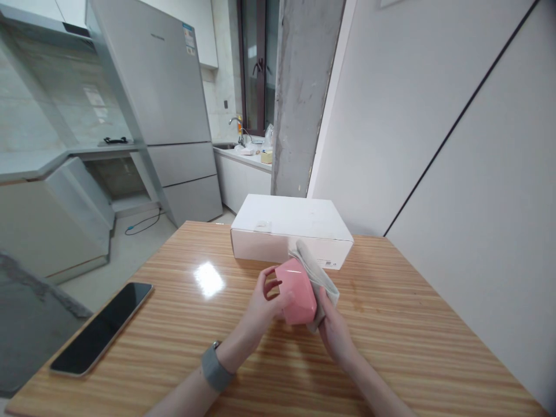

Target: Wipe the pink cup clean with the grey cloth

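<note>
A pink cup (299, 292) lies tilted on its side just above the wooden table (182, 341), held between both hands. My left hand (264, 307) grips its rim and handle side, fingers curled round it. My right hand (334, 333) presses a grey-white cloth (316, 269) against the cup's right side and holds the cloth there. A grey watch band sits on my left wrist.
A white cardboard box (291, 231) stands right behind the cup. A dark phone (102, 327) lies near the table's left edge. A white wall runs along the right. Beyond the table are a fridge (160, 110), a counter with a sink and a concrete pillar.
</note>
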`<move>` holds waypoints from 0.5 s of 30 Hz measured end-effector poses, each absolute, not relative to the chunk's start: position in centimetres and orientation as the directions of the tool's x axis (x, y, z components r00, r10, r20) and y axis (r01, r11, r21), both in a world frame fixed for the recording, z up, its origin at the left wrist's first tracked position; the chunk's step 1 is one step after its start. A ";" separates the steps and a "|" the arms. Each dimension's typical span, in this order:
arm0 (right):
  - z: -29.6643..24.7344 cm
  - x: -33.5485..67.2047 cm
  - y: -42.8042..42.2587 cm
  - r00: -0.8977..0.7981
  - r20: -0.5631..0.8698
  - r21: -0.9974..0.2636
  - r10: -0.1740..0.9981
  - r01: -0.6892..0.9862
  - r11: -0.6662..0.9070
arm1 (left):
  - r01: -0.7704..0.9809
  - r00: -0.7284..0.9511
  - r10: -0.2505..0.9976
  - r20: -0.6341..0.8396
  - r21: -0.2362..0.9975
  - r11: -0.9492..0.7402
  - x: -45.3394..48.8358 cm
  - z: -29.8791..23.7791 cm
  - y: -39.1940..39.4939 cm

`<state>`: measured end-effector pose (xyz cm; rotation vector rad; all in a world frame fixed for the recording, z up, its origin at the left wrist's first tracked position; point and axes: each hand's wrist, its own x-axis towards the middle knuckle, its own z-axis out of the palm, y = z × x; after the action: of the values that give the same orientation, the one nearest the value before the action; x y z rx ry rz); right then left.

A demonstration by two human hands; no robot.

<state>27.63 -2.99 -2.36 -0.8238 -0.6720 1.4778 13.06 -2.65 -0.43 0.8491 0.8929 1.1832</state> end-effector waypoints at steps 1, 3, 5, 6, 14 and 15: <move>-2.2 27.6 -3.1 0.000 -0.111 -0.818 0.994 -0.568 -0.092 | -0.345 0.113 0.989 -0.091 0.930 0.125 13.1 -0.4 -2.6; -1.7 27.5 -3.2 -0.022 -0.138 -0.809 0.990 -0.573 -0.126 | -0.264 0.083 0.996 -0.017 0.964 0.039 13.0 -0.1 -2.7; -1.0 27.5 -3.3 -0.046 -0.166 -0.774 0.985 -0.613 -0.159 | -0.194 0.080 0.996 0.026 0.981 -0.010 13.0 0.3 -2.9; -0.7 27.4 -3.3 -0.057 -0.174 -0.756 0.983 -0.632 -0.170 | -0.166 0.077 0.996 0.032 0.986 -0.019 13.0 0.6 -3.0; -1.0 27.2 -3.3 -0.075 -0.194 -0.715 0.978 -0.672 -0.193 | -0.224 -0.002 0.995 -0.102 0.970 0.099 13.1 0.2 -2.7; -1.2 27.2 -3.3 -0.080 -0.199 -0.715 0.977 -0.670 -0.200 | -0.246 0.000 0.990 -0.141 0.960 0.137 13.1 0.0 -2.5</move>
<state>27.17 -3.28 -1.17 -0.7808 -0.5327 1.6256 13.06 -2.53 -0.01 0.9175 1.1009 1.2254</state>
